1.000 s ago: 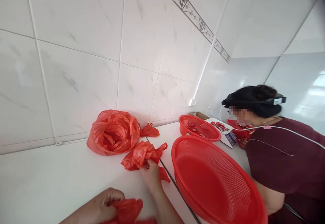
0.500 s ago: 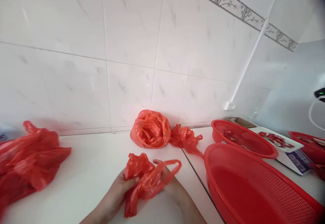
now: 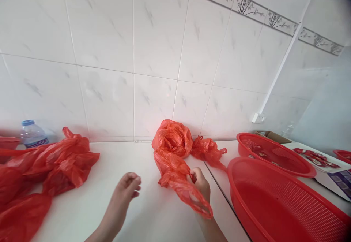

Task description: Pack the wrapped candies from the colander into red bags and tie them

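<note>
My right hand [image 3: 200,183] grips a thin red plastic bag [image 3: 175,170]. One of the bag's loop handles hangs over my wrist, while its far end lies against a rolled bundle of red plastic bags [image 3: 172,137] by the wall. Whether bag and bundle are joined I cannot tell. Left of them, my left hand [image 3: 127,189] hovers above the white table with nothing visible in it, its fingers loosely curled and slightly apart. Touching the bundle's right side is another crumpled red bag [image 3: 208,150].
More red bags [image 3: 65,161] heap at the left, with a blue-capped plastic bottle [image 3: 33,134] behind. At the right stand a large red basket [image 3: 233,183], a second red basket [image 3: 274,154] holding small items, and a scale [image 3: 336,176] bearing red-and-white packets. A tiled wall [image 3: 153,103] closes the back.
My left hand has let go of the crumpled red bag and moved slightly away. My right hand has carried the bag toward the bundle. The view has turned left, showing the bottle.
</note>
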The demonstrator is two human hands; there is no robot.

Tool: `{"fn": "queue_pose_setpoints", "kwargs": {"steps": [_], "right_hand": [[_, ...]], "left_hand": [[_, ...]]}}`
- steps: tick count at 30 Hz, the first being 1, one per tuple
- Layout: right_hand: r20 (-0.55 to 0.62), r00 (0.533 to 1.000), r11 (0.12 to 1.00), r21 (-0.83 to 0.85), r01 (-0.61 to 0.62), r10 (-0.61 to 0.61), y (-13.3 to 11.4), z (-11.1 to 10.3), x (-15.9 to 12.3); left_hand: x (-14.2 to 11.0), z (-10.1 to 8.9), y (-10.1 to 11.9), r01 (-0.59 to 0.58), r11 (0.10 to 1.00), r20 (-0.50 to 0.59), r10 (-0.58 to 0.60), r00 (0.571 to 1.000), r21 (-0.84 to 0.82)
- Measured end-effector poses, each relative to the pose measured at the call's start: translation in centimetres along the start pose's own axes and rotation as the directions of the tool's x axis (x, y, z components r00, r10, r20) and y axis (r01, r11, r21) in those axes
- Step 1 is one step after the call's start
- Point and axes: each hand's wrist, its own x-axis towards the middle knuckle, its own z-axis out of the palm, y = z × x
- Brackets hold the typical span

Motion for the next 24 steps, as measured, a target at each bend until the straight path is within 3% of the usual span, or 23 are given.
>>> {"fn": "queue_pose_setpoints", "kwargs": {"steps": [2,4,5,9,13,16,18,20,22,24], "right_hand": [[0.071,0.997,0.999,-0.043,0.012,-0.009,-1.0,0.2,-1.1],[0.147,0.987,0.994,-0.070,0.079,-0.068,-1.9,0.8,-2.2],[0.180,0.978,0.990,-0.075,0.122,-0.106,-2.1,1.2,-2.6],[0.221,0.956,0.969,-0.113,0.222,-0.193,-1.8,2.0,-2.8],[0.163,0.968,0.963,-0.158,0.218,-0.192,-0.2,0.5,-0.8],[0.050,0.985,0.964,-0.204,0.170,-0.163,1.2,-1.6,1.3],[-0.042,0.971,0.943,-0.250,0.220,-0.237,1.5,-2.7,2.0],[-0.140,0.909,0.894,-0.290,0.342,-0.393,0.8,-3.0,1.7],[-0.186,0.816,0.824,-0.287,0.488,-0.548,-0.8,-2.5,0.2],[-0.087,0.756,0.753,-0.220,0.620,-0.649,-2.5,-1.4,-1.7]], "left_hand": [[-1.9,2.1,-1.5,-0.030,0.999,0.150,0.027,0.988,0.019],[-3.4,4.4,-3.1,-0.086,0.996,0.346,0.080,0.935,0.002],[-3.9,5.4,-3.7,-0.102,0.995,0.389,0.086,0.917,0.020],[-4.0,7.7,-3.2,-0.088,0.989,0.324,0.046,0.945,0.115],[-2.4,6.4,-0.2,-0.064,0.991,0.289,0.029,0.957,0.114],[-1.2,4.0,1.9,-0.099,0.982,0.174,0.071,0.982,0.159],[-0.7,2.6,3.0,-0.126,0.972,0.090,0.110,0.990,0.198],[-0.6,2.0,3.6,-0.137,0.966,0.050,0.129,0.990,0.219],[-1.0,2.2,3.8,-0.126,0.971,0.072,0.113,0.991,0.205],[-1.6,3.0,3.7,-0.087,0.984,0.141,0.066,0.988,0.153]]}}
